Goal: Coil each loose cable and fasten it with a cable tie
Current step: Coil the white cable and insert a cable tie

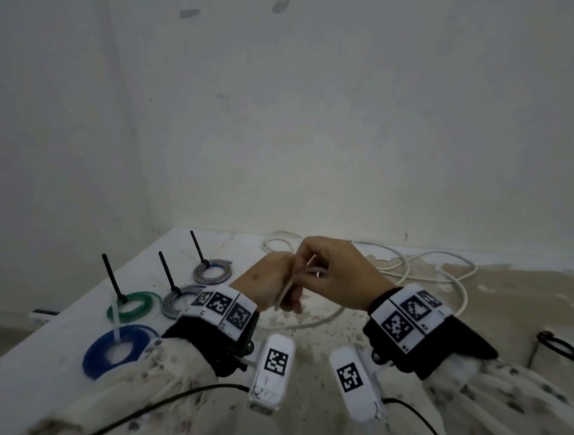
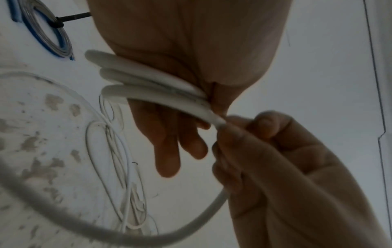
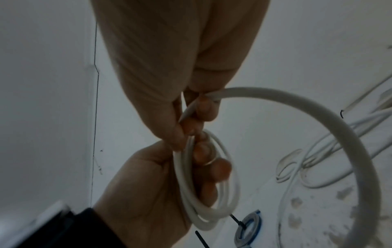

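- Four tied coils lie on the left of the table: blue coil, green coil, and two grey coils, cable ties upright.
- A black loop lies at the right edge.
- The white cable is smooth; loose turns trail across the far tabletop.
- Left hand grips several wound loops above the table's middle; right hand pinches the next strand beside it.

Stained white table, tied coils, loose cable

Dim flat greyish light, soft shadows, wide-angle edge bending, wrist views blurred and noisy
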